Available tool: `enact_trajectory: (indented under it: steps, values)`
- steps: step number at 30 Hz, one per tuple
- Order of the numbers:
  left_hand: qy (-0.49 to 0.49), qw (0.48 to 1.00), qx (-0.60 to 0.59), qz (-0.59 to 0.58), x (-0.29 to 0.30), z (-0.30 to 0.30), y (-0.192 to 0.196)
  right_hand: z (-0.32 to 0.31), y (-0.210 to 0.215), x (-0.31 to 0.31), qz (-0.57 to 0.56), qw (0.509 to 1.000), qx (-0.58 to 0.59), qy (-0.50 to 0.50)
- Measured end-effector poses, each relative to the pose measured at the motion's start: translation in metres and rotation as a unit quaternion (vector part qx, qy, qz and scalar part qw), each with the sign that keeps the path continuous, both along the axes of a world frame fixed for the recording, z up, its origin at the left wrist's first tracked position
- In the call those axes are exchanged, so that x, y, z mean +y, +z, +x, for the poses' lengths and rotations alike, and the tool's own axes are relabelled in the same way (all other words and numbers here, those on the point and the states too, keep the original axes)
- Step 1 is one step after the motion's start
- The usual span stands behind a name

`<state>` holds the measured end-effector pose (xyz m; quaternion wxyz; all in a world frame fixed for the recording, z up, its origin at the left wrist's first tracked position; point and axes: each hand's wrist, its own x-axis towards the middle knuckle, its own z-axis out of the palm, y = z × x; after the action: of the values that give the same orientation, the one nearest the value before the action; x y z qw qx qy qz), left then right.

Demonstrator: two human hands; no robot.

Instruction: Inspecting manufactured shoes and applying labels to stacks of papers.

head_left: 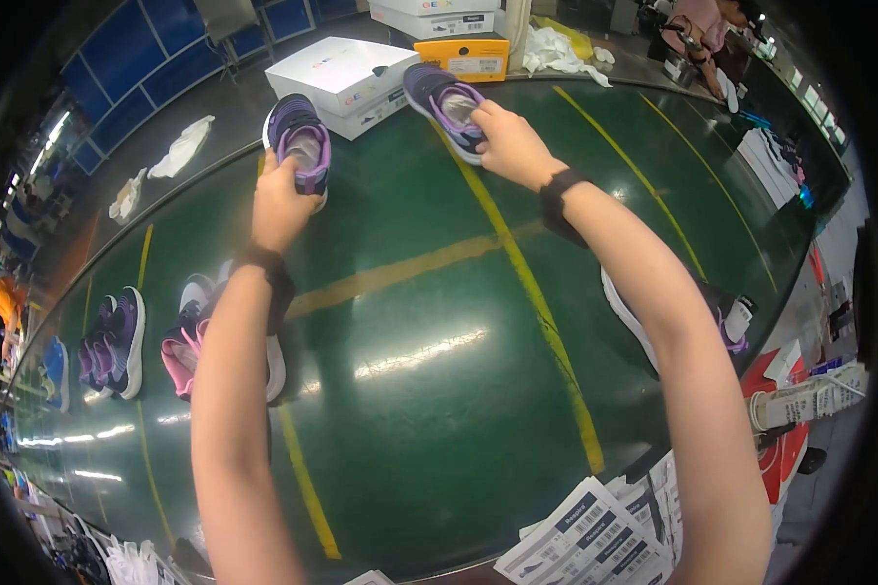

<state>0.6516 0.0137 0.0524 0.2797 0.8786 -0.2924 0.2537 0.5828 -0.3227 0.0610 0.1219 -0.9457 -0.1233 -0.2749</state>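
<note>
Both arms reach to the far side of the green table. My left hand is closed on the heel of a purple sneaker with a lilac collar, its toe pointing away. My right hand grips the heel of a matching purple sneaker, thumb and fingers at its collar. Between and behind the two shoes stands a white shoebox. A dark shoe with a white sole lies partly hidden behind my right forearm.
Pink-lined sneakers and purple sneakers stand at the left, with a blue shoe beyond. An orange box sits at the back. Printed label sheets lie at the near edge. A person is at the far right.
</note>
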Motion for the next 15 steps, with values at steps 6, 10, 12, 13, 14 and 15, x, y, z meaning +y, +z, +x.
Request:
enact_trajectory:
  steps: [6, 10, 12, 13, 14, 15]
  values:
    - [0.096, 0.994, 0.059, -0.009, 0.003, -0.015, 0.0, -0.012, 0.006, -0.001, -0.03, 0.994, 0.031, -0.098]
    - [0.136, 0.987, 0.09, -0.005, -0.002, 0.0, 0.001, 0.029, 0.011, 0.006, -0.031, 0.987, 0.018, -0.157]
    - [0.128, 0.991, 0.047, 0.005, -0.003, 0.014, -0.001, 0.043, 0.014, 0.013, -0.04, 0.989, 0.021, -0.143]
    - [0.12, 0.992, 0.043, 0.001, -0.006, 0.019, 0.0, 0.047, 0.013, 0.017, -0.049, 0.99, 0.017, -0.131]
    - [0.124, 0.99, 0.06, 0.015, -0.008, 0.025, 0.002, 0.05, 0.013, 0.02, -0.05, 0.99, 0.018, -0.128]
    - [0.122, 0.992, 0.039, 0.019, -0.009, 0.028, 0.002, 0.053, 0.014, 0.024, -0.057, 0.991, 0.031, -0.117]
